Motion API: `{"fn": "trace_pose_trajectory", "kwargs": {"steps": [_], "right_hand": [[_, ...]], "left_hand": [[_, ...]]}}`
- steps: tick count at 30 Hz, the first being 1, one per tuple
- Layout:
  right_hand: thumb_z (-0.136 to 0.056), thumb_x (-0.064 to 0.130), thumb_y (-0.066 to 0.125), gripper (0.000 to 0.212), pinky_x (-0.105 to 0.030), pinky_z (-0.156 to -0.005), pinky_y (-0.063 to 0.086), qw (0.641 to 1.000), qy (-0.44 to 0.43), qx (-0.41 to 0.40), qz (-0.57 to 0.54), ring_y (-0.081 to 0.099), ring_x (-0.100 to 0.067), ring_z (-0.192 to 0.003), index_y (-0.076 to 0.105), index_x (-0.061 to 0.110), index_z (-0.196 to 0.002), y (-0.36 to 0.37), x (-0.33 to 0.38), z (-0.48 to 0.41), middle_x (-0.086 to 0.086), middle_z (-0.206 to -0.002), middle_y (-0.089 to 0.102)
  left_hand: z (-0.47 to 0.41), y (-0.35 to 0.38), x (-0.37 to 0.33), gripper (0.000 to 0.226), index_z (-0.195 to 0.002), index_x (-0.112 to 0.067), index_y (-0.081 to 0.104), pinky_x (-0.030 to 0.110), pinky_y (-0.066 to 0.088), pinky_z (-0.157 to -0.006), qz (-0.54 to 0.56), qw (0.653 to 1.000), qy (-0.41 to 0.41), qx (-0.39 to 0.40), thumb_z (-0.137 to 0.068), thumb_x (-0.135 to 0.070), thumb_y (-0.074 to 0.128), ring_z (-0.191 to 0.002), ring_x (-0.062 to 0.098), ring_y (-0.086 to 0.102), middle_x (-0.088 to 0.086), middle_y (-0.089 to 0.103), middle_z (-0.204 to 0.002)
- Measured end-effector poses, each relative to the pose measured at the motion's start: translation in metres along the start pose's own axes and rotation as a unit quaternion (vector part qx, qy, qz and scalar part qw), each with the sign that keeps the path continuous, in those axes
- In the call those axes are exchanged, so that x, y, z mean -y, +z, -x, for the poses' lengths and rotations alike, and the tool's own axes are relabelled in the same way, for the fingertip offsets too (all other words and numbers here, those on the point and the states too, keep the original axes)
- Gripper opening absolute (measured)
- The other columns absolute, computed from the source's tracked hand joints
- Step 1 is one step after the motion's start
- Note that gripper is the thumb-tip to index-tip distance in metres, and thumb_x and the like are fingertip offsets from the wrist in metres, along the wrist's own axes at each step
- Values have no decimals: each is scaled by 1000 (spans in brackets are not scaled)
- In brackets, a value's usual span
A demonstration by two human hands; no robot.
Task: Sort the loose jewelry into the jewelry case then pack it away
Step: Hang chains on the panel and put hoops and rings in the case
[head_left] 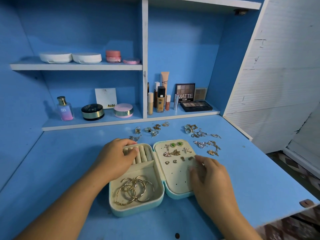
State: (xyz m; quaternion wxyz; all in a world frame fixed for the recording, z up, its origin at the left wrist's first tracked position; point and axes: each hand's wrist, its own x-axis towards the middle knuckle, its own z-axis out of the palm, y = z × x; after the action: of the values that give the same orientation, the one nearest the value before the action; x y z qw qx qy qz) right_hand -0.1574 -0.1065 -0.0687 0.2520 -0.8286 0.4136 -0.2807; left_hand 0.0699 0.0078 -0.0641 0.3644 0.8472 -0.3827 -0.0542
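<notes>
Two halves of the pale turquoise, cream-lined jewelry case (136,211) lie open flat on the blue surface (251,179).

Left half: cream fabric ring rolls (144,154) at the far end, thin gold hoops (135,191) heaped in the near compartment.

Right half: perforated cream earring panel (174,177). Small gold and green studs (174,149) are pinned across its far part; the near holes are unfilled.

Left hand (116,160): fingers curled over the case's far left rim, thumb across the rolls. It grips the case.

Right hand (213,179): on the panel's right side, fingertips blurred. Cannot tell whether it pinches anything.

Loose gold and silver rings (149,130) lie just beyond the case. Tangled silver and gold chains (204,134) lie beyond it and to its right.

Judged step: pinning earrings, with sorting roughly half done. The next move likely calls for a fine pinch on one small piece beyond the case, with rings going onto the rolls. The chains may snag.
</notes>
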Motion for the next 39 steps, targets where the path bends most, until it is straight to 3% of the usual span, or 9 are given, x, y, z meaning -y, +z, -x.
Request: {"fn": "trace_pose_trajectory", "kwargs": {"steps": [2, 6, 12, 15, 20, 27, 32, 36, 39], "right_hand": [[-93, 32, 51, 44, -9, -87, 22, 1000, -26, -9, 14, 33, -5, -116, 46, 22, -136, 4, 0, 6, 12, -129, 50], [-92, 37, 53, 47, -7, -86, 20, 998, -69, -14, -8, 27, 4, -108, 46, 24, -137, 9, -4, 8, 14, -129, 49], [-84, 38, 65, 40, 4, -87, 24, 993, -103, 2, -58, 35, 9, -110, 51, 38, -122, 4, -10, 12, 28, -120, 48], [-78, 48, 68, 47, -1, -88, 28, 991, -108, 22, -71, 34, 10, -116, 46, 45, -119, 0, -13, 14, 34, -121, 44], [-77, 64, 54, 63, -11, -98, 23, 991, -129, 34, -12, 30, 1, -124, 52, 30, -131, 3, -16, 17, 22, -137, 39], [-70, 71, 46, 74, -2, -95, 20, 993, -109, 25, -21, 33, 2, -124, 54, 28, -129, 4, -14, 17, 20, -134, 45], [-72, 51, 72, 60, -18, -98, 40, 991, -91, 17, -101, 37, 11, -123, 54, 34, -127, -3, -13, 15, 31, -130, 45], [-71, 14, 82, 60, -8, -77, 47, 959, -18, 14, -283, 58, 6, -104, 55, 37, -120, -2, -7, 18, 28, -109, 65], [-72, 2, 78, 64, -6, -73, 47, 937, 30, -26, -346, 64, 4, -95, 52, 32, -121, 5, -6, 21, 29, -105, 66]], "left_hand": [[0, 0, 1, 14, -105, -35, 66, 19, 40, -66, 1, 1000, -2, -2, -92, -35, 61, -81, 0, 57, -14, 61, -103], [-2, -1, 3, 12, -103, -35, 67, 23, 42, -71, -2, 1000, -8, -4, -91, -35, 61, -85, 2, 58, -13, 62, -104], [-4, -3, 6, 15, -104, -31, 68, 18, 39, -66, -5, 1000, -21, -11, -91, -36, 62, -85, -1, 56, -12, 64, -105], [-3, -3, 6, 16, -104, -32, 69, 16, 38, -63, -4, 1000, -25, -14, -91, -36, 62, -82, -3, 56, -13, 64, -104], [-3, -4, 6, 15, -103, -32, 68, 19, 39, -64, -5, 1000, -29, -12, -90, -38, 62, -84, 0, 56, -12, 64, -104], [-2, -4, 4, 14, -103, -32, 67, 16, 38, -62, -9, 1000, -19, -11, -91, -37, 61, -81, -2, 56, -12, 63, -104], [-2, -5, 3, 14, -102, -31, 68, 15, 38, -60, -15, 1000, -20, -12, -91, -36, 61, -75, -4, 57, -13, 64, -102], [-2, -5, 2, 13, -101, -31, 68, 14, 38, -60, -17, 1000, -21, -12, -91, -36, 62, -74, -6, 57, -14, 64, -101], [-1, -6, 1, 13, -101, -33, 68, 16, 38, -61, -19, 1000, -19, -8, -91, -37, 61, -77, -5, 57, -14, 64, -101]]}}
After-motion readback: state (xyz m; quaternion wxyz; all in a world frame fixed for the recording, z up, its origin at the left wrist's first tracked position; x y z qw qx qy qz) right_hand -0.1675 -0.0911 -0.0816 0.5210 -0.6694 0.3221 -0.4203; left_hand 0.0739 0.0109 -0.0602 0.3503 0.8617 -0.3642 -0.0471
